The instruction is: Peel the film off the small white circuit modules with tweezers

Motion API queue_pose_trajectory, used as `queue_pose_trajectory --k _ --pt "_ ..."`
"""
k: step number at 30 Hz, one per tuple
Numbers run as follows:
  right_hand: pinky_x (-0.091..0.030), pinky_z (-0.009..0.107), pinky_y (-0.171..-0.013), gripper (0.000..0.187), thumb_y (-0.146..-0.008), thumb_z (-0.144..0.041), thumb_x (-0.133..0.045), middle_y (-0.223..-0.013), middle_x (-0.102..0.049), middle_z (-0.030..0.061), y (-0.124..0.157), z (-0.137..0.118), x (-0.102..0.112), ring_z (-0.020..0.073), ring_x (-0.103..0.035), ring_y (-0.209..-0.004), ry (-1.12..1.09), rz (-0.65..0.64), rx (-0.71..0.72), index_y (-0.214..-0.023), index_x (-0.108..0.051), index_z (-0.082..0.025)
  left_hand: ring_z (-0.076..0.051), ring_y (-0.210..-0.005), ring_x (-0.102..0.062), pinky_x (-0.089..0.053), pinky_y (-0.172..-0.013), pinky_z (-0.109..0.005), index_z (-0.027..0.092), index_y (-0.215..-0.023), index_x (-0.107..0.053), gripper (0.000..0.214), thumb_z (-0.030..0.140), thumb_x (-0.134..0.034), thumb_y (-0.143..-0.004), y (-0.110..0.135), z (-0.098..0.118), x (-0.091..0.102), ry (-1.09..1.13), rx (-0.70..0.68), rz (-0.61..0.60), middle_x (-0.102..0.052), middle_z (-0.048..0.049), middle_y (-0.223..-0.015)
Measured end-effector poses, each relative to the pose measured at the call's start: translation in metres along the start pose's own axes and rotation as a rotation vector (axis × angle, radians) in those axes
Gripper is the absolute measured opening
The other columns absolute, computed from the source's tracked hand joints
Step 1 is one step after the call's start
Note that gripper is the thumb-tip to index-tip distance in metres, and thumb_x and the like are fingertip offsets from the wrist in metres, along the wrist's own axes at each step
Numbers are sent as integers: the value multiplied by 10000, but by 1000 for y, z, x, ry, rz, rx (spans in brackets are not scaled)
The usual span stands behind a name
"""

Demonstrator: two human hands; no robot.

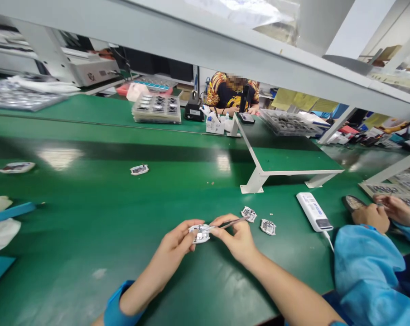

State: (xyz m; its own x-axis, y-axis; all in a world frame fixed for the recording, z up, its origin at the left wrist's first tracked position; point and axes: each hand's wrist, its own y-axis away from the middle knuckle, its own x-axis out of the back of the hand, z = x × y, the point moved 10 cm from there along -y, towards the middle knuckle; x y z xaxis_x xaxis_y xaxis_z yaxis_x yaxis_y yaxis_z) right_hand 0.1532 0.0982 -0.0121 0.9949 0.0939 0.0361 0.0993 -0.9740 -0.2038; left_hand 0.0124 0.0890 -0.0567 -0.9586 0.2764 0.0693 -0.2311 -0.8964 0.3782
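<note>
My left hand (pixel 176 244) grips a small round white electronic module (pixel 200 234) by its edge. My right hand (pixel 233 240) is shut on slim metal tweezers (pixel 232 223), whose end meets the module. Just beyond my right fingers, two similar small modules (pixel 248 214) (pixel 267 227) lie apart on the green anti-static bench mat (pixel 89 213). Another one (pixel 139 170) lies farther out to the left.
A white power bank (pixel 314 212) with a cable lies to my right. A co-worker's blue-sleeved hands (pixel 371 215) work at the right. Stacked component trays (pixel 156 108) and a raised green shelf (pixel 279 151) stand ahead. Another person (pixel 232 93) sits beyond.
</note>
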Motion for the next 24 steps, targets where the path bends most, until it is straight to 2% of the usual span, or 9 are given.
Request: queue_pose_trajectory --k 11,17,24 --pt "-507 288 -743 120 -758 -264 -707 -815 -695 41 -3 10 -3 159 -648 -779 -125 -24 -76 -803 -650 -168 -28 -618 -429 -354 -567 -134 134 -1050 -533 536 538 -550 -699 4 -1 -3 107 35 -6 -538 -1 -791" --pt "-503 282 -705 155 -748 -299 -711 -784 -690 42 -2 12 0 157 -637 -734 -92 0 -124 -792 -647 -165 -17 -623 -426 -355 -545 -114 149 -1043 -538 485 521 -561 -732 6 -4 -8 228 80 -35 -507 8 -800" --pt "-493 276 -729 134 -779 -292 -689 -802 -686 38 -2 3 8 156 -635 -763 2 70 -77 -817 -652 -168 -12 -615 -437 -350 -549 -101 172 -1020 -506 458 499 -610 -718 4 -7 -9 184 107 -41 -506 28 -752"
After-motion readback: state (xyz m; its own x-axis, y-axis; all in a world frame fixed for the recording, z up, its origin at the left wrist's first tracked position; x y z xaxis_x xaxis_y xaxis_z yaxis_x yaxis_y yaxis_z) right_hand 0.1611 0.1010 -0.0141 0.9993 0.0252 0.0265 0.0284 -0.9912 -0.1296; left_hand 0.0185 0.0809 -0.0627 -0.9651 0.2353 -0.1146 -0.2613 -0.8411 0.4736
